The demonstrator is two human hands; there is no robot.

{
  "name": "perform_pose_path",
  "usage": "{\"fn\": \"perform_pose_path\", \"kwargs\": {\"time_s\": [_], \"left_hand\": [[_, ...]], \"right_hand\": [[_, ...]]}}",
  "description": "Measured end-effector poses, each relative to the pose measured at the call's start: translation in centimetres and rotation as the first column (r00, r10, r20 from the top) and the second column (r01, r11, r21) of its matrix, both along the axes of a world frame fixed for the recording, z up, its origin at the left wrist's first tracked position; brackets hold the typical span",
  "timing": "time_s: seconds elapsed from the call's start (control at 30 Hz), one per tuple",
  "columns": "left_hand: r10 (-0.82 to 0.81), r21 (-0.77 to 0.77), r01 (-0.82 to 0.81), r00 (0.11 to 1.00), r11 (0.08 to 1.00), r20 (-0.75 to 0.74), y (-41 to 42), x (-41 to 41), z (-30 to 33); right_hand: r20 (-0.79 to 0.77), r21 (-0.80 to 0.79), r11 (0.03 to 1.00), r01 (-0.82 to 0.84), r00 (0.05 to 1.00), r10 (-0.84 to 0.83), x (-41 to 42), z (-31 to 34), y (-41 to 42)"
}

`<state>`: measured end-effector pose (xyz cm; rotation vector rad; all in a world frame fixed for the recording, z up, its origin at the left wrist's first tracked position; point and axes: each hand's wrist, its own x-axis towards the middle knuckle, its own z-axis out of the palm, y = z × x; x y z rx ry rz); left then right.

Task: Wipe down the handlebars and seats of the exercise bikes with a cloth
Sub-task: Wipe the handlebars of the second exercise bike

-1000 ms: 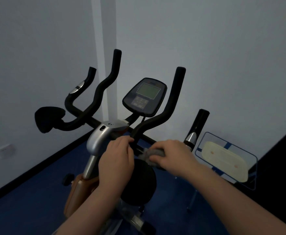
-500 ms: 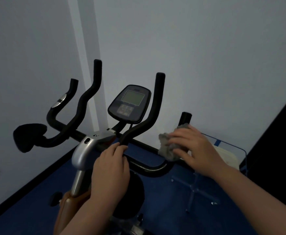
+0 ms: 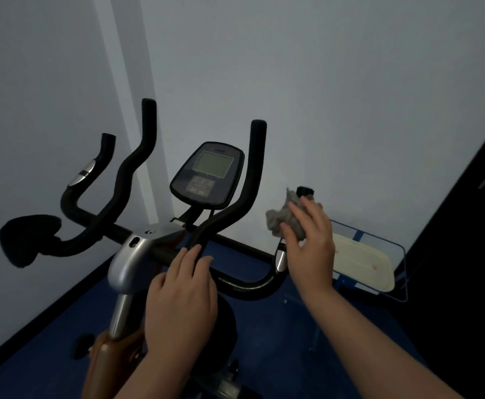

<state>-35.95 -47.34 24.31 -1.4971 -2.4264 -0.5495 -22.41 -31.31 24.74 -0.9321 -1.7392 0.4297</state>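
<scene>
Since half a second ago, cloth [image 3: 286, 218] is carried up the handlebar's [image 3: 244, 286] right grip by right hand [image 3: 311, 243], fingers curled round it. Left hand [image 3: 182, 286] is rested flat near handlebar centre. Handlebar wiping underway; grip tip likely next.

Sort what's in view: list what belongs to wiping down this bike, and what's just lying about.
Job:
- cloth, held in the right hand
- handlebars
- left hand, resting on the bar

Lying about:
- console
- blue-framed stand with a cream pad
</scene>
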Motion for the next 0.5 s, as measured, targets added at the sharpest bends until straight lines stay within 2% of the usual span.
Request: {"fn": "perform_pose_path", "kwargs": {"time_s": [0.13,0.23,0.3,0.4,0.5], "left_hand": [[-0.005,-0.007,0.005,1.0,1.0,0.007,0.0,0.1,0.0],[0.002,-0.017,-0.002,1.0,1.0,-0.002,-0.1,0.1,0.0],[0.011,-0.023,-0.011,1.0,1.0,-0.005,-0.1,0.1,0.1],[0.024,-0.027,-0.025,1.0,0.999,-0.017,0.0,0.2,0.1],[0.031,-0.011,-0.031,1.0,0.999,-0.004,-0.1,0.2,0.1]], "right_hand": [[0.03,-0.03,0.987,-0.16,0.986,0.161,1.8,-3.5,-5.3],[0.236,0.092,0.953,-0.288,0.936,0.26,3.2,-4.1,-5.3],[0.304,0.127,0.947,-0.296,0.92,0.247,3.0,-2.8,-2.5],[0.164,0.04,0.975,-0.216,0.964,0.207,2.3,-0.9,0.2],[0.012,-0.033,0.98,-0.197,0.98,0.197,2.4,-2.6,-1.6]]}}
